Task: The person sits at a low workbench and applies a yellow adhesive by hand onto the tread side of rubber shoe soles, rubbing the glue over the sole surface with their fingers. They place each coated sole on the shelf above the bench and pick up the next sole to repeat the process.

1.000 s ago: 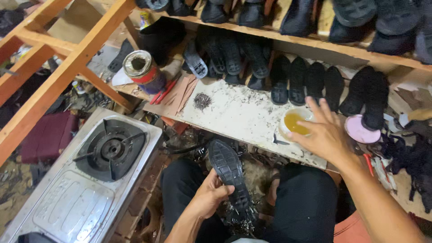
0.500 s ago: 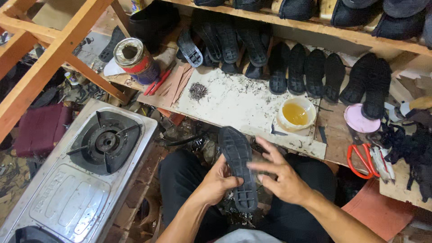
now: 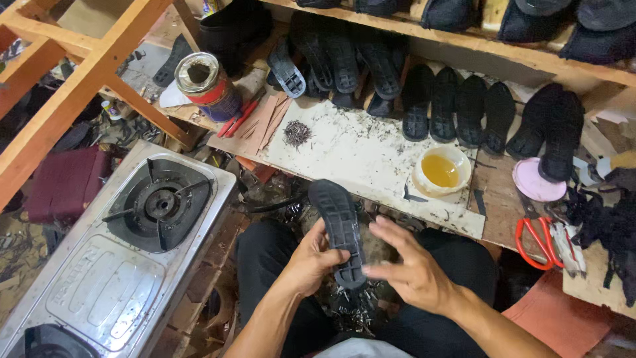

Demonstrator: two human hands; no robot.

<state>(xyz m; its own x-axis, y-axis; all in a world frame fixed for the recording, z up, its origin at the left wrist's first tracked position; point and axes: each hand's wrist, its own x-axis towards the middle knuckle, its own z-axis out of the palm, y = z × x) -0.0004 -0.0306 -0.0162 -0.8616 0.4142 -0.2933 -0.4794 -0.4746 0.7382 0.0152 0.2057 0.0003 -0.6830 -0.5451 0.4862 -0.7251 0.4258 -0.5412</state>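
Nearest the camera, over the lap in dark trousers, the left hand [image 3: 311, 262] was clenched around the lower end of a black moulded rubber shoe sole [image 3: 338, 229], holding it tread-up and pointing toward twelve o'clock, probably so that its ribbed face could be reached. The right hand [image 3: 407, 265] hovered just at three o'clock of the sole, palm down and fingers spread loosely, grasping nothing; whether its fingertips touched the sole's edge I could not tell, since they were blurred. At nine o'clock from the hands stood a steel two-burner gas stove [image 3: 126, 258], on the floor within easy reach. Further out, at twelve o'clock, lay a pale, speckled work board [image 3: 358, 156] with a small heap of dark tacks [image 3: 297, 132], and at one o'clock a shallow white bowl of amber liquid [image 3: 442, 171], seemingly set close to the working hand. At two o'clock were red-handled scissors [image 3: 536, 235] and a round pink lid [image 3: 532, 180]. Farthest, a row of black rubber soles [image 3: 457, 106] leaned against the wooden shelf [image 3: 477, 43], and at eleven o'clock stood an opened red-and-blue tin can [image 3: 209, 85].
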